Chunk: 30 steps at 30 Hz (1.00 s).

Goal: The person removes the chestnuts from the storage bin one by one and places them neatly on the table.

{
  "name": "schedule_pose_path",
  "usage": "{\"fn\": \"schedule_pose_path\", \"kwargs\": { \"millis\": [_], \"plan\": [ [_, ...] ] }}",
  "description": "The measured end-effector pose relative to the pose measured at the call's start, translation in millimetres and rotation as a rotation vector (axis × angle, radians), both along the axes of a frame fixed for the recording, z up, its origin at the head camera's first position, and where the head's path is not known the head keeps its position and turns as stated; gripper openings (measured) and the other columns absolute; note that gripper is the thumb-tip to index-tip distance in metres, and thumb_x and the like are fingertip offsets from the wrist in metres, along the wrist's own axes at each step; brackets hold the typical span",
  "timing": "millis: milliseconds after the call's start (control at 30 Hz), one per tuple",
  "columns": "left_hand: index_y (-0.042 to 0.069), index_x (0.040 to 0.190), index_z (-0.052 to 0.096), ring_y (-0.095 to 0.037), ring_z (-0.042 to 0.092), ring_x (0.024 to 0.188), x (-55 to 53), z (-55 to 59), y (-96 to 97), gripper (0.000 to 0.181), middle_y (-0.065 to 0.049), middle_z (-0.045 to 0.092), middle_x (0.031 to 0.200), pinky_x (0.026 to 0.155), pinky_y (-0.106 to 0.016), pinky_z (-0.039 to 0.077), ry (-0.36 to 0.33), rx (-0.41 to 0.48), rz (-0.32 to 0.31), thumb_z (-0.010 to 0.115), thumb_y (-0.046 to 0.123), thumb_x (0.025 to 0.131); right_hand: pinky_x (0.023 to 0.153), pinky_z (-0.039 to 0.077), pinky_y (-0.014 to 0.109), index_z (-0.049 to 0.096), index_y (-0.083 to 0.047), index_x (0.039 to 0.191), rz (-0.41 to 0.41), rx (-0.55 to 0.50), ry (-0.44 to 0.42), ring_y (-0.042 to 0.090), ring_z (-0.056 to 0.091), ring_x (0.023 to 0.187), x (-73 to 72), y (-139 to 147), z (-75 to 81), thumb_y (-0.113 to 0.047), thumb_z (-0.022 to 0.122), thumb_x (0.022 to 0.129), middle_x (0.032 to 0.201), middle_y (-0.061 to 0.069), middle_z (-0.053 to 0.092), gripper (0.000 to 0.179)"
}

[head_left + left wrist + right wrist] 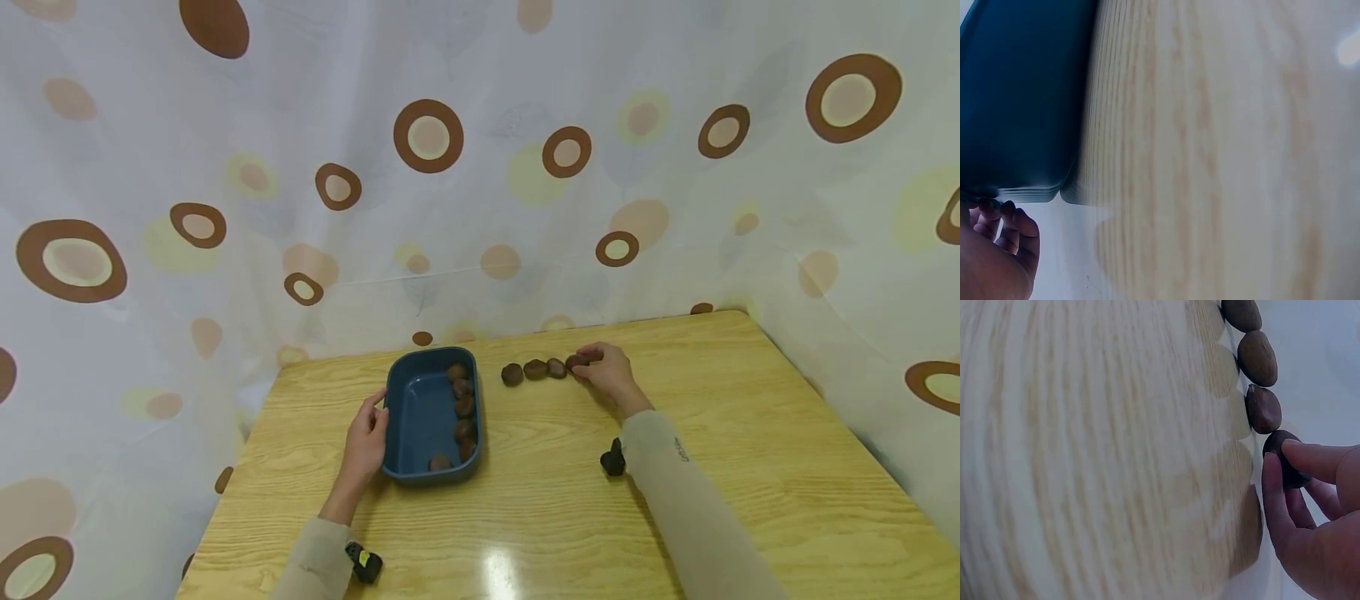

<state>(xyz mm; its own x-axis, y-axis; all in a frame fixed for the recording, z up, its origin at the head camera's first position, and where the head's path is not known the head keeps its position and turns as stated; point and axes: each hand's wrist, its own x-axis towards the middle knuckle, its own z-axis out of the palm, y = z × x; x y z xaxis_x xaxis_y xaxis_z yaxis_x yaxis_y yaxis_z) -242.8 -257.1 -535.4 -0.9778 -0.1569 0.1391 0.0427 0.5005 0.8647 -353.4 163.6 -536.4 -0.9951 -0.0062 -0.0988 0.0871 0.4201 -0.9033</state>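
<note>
My right hand pinches a dark brown chestnut between thumb and fingers, at the right end of a short row on the table. Three more chestnuts lie to its left, the nearest almost against the held one and the farthest closest to the box. A blue rectangular box stands left of the row. Several chestnuts line its right inner side, and one lies by its near wall. My left hand rests at the box's left side with relaxed fingers touching near the rim.
The wooden table ends at a back edge just behind the row and the box. A patterned curtain hangs behind it and along both sides. Small black cameras sit at both wrists.
</note>
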Motion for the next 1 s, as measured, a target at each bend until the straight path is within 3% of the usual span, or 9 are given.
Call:
{"fn": "schedule_pose_path", "kwargs": {
  "millis": [300,1000],
  "plan": [
    [0.007,0.152,0.051,-0.014,0.043,0.071,-2.6,-1.6,-0.9,0.041,-0.003,0.046,0.084,0.067,-0.025,0.038,0.017,0.009,-0.012,0.046,0.013,0.112,0.108,0.045,0.055,0.059,0.003,0.136,0.031,0.071,0.022,0.045,0.055,0.127,1.6,3.9,-2.2,-0.009,0.068,0.099,0.137,0.029,0.056,0.040],
    [0.007,0.153,0.049,-0.014,0.041,0.070,0.3,-0.8,-1.1,0.041,-0.002,0.043,0.084,0.068,-0.027,0.038,0.006,0.030,-0.017,0.045,0.013,0.112,0.108,0.045,0.053,0.054,-0.001,0.144,0.069,-0.024,-0.036,0.041,0.051,0.129,2.8,9.0,-5.0,-0.013,0.065,0.102,0.143,0.025,0.051,0.045]
  ]
}}
